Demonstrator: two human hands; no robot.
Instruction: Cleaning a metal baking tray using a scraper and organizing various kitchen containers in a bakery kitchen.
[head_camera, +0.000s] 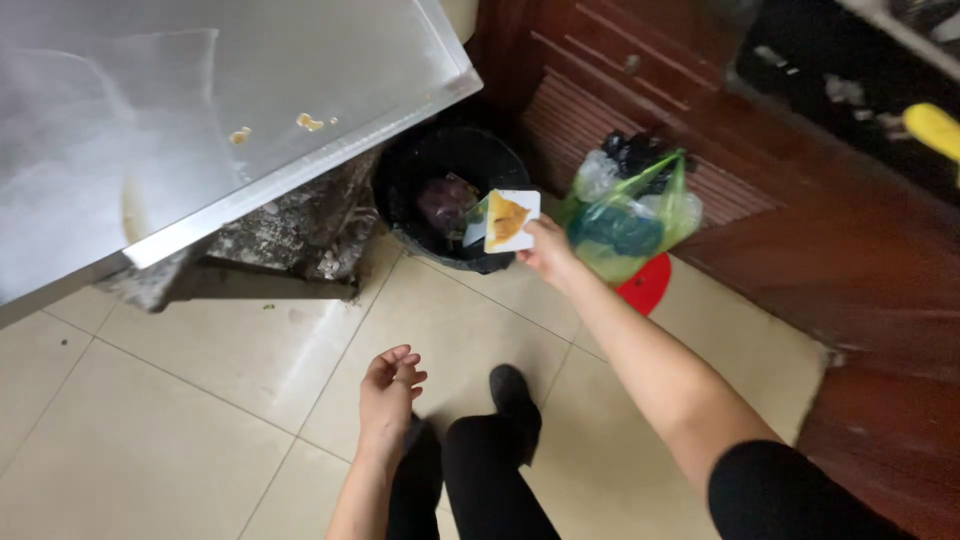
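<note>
My right hand (548, 250) reaches forward and holds a white scraper card (510, 220) smeared with yellow-brown food, right at the rim of a black trash bin (405, 160). The bin is lined with a black bag and has scraps inside. My left hand (390, 395) hangs loose above the tiled floor with its fingers curled and nothing in it. My legs in black trousers and black shoes show below.
A steel counter (300, 90) with small yellow crumbs (309, 122) juts over the bin at upper left. A green plastic bag (630, 215) stands right of the bin, beside a red round object (645, 285). Dark wooden cabinets (800, 200) line the right side.
</note>
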